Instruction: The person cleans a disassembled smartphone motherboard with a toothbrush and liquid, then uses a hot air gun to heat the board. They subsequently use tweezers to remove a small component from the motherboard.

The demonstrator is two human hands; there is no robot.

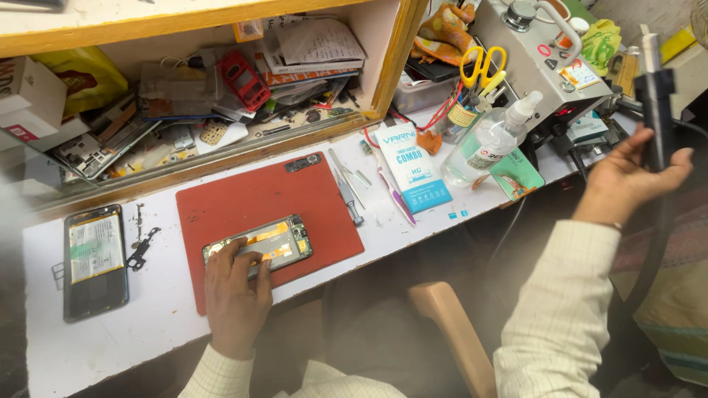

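On red mat [221, 206]: left hand [234, 291] flat on opened phone [259, 245] | right hand [627, 180] apparently clasping black nozzle tool [653, 96]

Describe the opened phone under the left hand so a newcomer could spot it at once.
On the white workbench lies a red rectangular mat. The opened phone rests near its front edge, with the left hand pressing on it. Unlike the second opened phone lying off the mat further left, it shows orange strips inside.
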